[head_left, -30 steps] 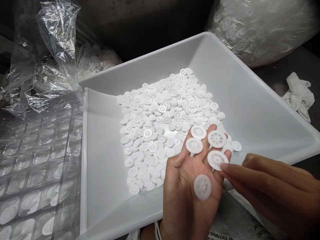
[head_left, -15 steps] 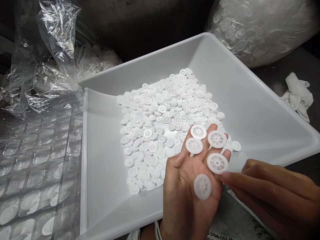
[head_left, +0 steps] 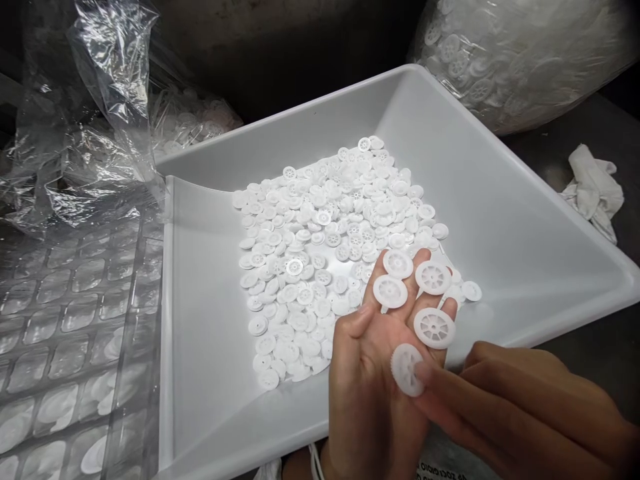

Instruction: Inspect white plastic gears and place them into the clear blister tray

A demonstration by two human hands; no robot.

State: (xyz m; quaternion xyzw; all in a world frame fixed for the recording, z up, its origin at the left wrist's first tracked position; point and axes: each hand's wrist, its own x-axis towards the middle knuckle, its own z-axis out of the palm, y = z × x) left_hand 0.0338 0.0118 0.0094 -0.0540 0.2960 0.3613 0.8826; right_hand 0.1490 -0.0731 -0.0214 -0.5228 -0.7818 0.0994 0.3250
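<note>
My left hand [head_left: 373,373] lies palm up over the near edge of a white plastic tray [head_left: 505,200], fingers stretched out, with several white spoked gear wheels [head_left: 434,328] resting on the fingers and palm. My right hand [head_left: 510,413] comes in from the lower right, and its fingertips touch the wheel on the palm [head_left: 406,369]. A heap of the same small white wheels [head_left: 330,247] covers the tray's floor just beyond my hands.
A clear blister tray with square pockets [head_left: 75,333] holding white wheels lies at the left. Crumpled clear plastic [head_left: 85,113] sits behind it. A bag full of white wheels [head_left: 515,53] stands at the upper right, a white cloth [head_left: 595,190] beside it.
My right hand slid left from the wheel by the little finger to the wheel on the palm. The left hand stayed nearly still.
</note>
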